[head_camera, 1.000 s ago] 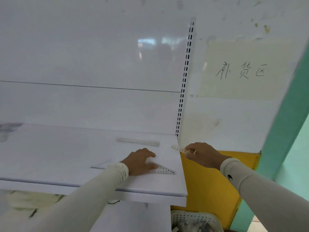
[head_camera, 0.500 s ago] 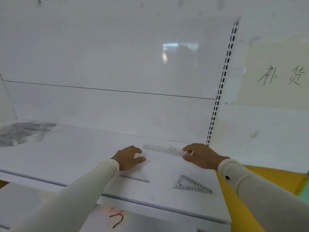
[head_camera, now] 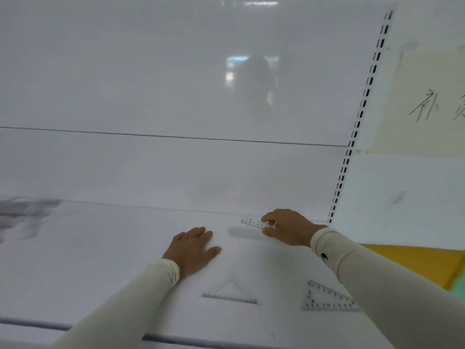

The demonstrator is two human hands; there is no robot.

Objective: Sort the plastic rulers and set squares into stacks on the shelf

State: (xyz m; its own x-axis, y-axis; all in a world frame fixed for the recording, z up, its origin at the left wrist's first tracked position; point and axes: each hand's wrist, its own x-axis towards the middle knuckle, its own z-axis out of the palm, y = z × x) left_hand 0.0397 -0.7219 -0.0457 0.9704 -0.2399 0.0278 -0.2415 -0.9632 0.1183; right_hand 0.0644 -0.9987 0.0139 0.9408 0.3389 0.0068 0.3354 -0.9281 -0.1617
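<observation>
My right hand [head_camera: 286, 229] pinches a clear straight ruler [head_camera: 253, 223] at the back right of the white shelf [head_camera: 100, 260], holding it just over a stack of clear rulers [head_camera: 242, 233]. My left hand [head_camera: 193, 249] lies flat and empty on the shelf to the left of that stack, fingers apart. Two clear set squares lie nearer the front: a wide triangle [head_camera: 230, 292] in the middle and a longer printed one [head_camera: 327, 297] to the right, beside my right forearm.
A white back panel rises behind the shelf, with a slotted upright [head_camera: 357, 122] at its right end. A paper sign with handwriting [head_camera: 427, 104] hangs on the right wall. A yellow panel [head_camera: 415, 263] shows below right. Grey smudges [head_camera: 22, 215] mark the shelf's far left.
My right hand carried the ruler from the shelf's right end inward to the back stack. My left hand left the set square and now rests flat further back. The view swung left and closer.
</observation>
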